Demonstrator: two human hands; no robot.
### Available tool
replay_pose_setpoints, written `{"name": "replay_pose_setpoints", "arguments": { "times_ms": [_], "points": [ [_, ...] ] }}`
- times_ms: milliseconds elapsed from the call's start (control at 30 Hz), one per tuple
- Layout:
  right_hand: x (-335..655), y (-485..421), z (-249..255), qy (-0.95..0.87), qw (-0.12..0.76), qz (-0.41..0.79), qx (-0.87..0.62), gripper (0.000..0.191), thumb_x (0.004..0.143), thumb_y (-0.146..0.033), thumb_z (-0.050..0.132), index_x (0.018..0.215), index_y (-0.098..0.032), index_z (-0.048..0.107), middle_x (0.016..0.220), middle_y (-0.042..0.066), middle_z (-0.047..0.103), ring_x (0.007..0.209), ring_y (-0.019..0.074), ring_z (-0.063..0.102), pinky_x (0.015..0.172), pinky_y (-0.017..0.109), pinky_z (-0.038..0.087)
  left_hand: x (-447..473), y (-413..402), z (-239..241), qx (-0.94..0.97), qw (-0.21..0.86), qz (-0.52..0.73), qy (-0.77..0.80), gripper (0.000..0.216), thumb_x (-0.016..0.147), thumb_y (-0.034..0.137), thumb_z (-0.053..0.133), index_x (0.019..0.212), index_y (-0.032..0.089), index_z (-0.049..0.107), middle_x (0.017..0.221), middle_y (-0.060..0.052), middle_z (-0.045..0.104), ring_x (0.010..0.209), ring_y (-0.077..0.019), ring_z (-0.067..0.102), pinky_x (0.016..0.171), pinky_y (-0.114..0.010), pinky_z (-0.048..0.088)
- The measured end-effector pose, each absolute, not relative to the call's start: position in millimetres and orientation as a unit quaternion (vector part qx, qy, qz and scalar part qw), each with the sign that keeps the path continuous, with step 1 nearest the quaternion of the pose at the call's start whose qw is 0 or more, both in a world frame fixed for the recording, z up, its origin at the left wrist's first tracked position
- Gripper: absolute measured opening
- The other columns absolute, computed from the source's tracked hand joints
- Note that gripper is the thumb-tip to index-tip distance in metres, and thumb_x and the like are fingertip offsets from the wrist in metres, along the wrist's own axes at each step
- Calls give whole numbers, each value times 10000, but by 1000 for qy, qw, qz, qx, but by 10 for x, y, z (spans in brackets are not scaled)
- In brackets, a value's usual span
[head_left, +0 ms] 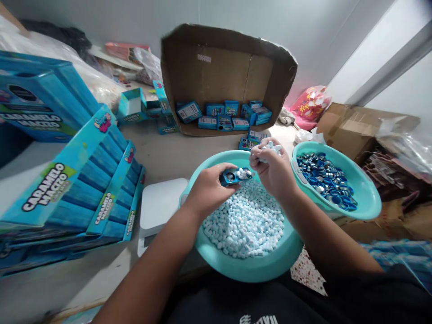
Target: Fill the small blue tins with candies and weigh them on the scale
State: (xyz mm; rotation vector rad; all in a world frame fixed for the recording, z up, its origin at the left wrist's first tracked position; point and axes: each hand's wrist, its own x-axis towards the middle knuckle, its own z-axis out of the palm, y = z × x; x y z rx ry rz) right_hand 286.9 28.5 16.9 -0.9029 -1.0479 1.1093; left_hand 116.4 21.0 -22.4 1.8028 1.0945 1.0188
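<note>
My left hand (211, 186) grips a small blue candy box (230, 177) lying on its side, with white candies (243, 173) showing at its open end. Close to that end, my right hand (270, 166) is closed around a handful of white candies (272, 146). Both hands are above a turquoise basin (249, 271) holding a heap of pale blue and white candies (243, 225). The inside of the box is partly hidden by the candies and my fingers.
A cardboard carton (229, 67) at the back holds several small blue boxes (217, 121). On the right, another turquoise basin (366, 198) contains blue and silver lids (326, 180). Blue display boxes (77, 180) are stacked at left, beside a white scale (162, 202).
</note>
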Motion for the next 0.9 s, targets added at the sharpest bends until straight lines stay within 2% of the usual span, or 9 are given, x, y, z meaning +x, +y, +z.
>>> {"name": "replay_pose_setpoints", "arguments": {
  "times_ms": [67, 167, 233, 300, 467, 600, 667, 767, 900],
  "points": [
    [3017, 310, 159, -518, 569, 446, -457, 165, 717, -218, 647, 786, -223, 498, 619, -67, 476, 534, 92, 442, 503, 239, 326, 1157, 209, -221, 690, 336, 444, 463, 428, 740, 244, 819, 1156, 219, 723, 1089, -36, 761, 963, -236, 723, 898, -373, 578],
    [3171, 326, 87, -671, 325, 356, -563, 86, 740, -205, 583, 826, -200, 583, 703, -26, 552, 637, 128, 513, 576, 264, 386, 1125, 205, -168, 668, 239, 505, 491, 463, 793, 287, 798, 1244, 240, 701, 1175, -43, 746, 1036, -245, 719, 951, -379, 577],
    [3205, 319, 23, -733, 169, 317, -578, 157, 751, -185, 600, 899, -194, 650, 846, 11, 631, 778, 167, 575, 685, 291, 436, 1072, 193, -97, 675, 171, 525, 489, 434, 819, 299, 782, 1244, 259, 706, 1186, -31, 743, 1042, -239, 718, 968, -376, 575],
    [3195, 304, -33, -754, 102, 310, -571, 230, 760, -203, 660, 988, -198, 688, 998, 50, 667, 920, 216, 606, 798, 327, 459, 984, 163, -13, 684, 118, 528, 489, 376, 832, 305, 771, 1203, 268, 726, 1159, -18, 750, 1008, -231, 726, 950, -368, 584],
    [3130, 273, -77, -750, 68, 315, -578, 568, 891, -392, 631, 1417, -209, 517, 1304, 146, 599, 1160, 306, 592, 968, 422, 462, 611, 33, 103, 673, -15, 485, 559, 390, 810, 390, 773, 1177, 270, 722, 1085, -19, 756, 974, -252, 724, 912, -392, 596],
    [3144, 273, -84, -750, 60, 330, -570, 671, 900, -438, 634, 1503, -229, 426, 1398, 162, 558, 1197, 325, 579, 971, 431, 464, 259, -47, 65, 687, -74, 431, 580, 639, 821, 404, 717, 1421, 247, 564, 1125, -62, 698, 1055, -315, 671, 990, -554, 548],
    [3167, 280, -108, -745, 69, 345, -566, 756, 883, -453, 652, 1549, -237, 366, 1331, 156, 608, 1105, 308, 617, 905, 404, 478, 116, -65, 18, 709, -60, 397, 579, 564, 850, 374, 660, 1393, 236, 594, 1106, -71, 663, 1037, -318, 655, 986, -579, 540],
    [3195, 287, -150, -739, 104, 350, -566, 847, 853, -437, 680, 1588, -255, 301, 1115, 105, 692, 889, 245, 645, 765, 339, 467, -25, -63, -104, 719, -64, 398, 566, 373, 826, 351, 665, 1168, 216, 725, 1140, -72, 654, 1032, -302, 659, 986, -520, 548],
    [3186, 274, -155, -747, 104, 347, -558, 827, 856, -427, 657, 1581, -225, 313, 882, 45, 688, 735, 201, 609, 659, 297, 421, -61, -36, -326, 733, -82, 403, 541, 235, 815, 287, 665, 1007, 162, 714, 1137, -108, 687, 1038, -271, 668, 967, -423, 553]
  ]
}}
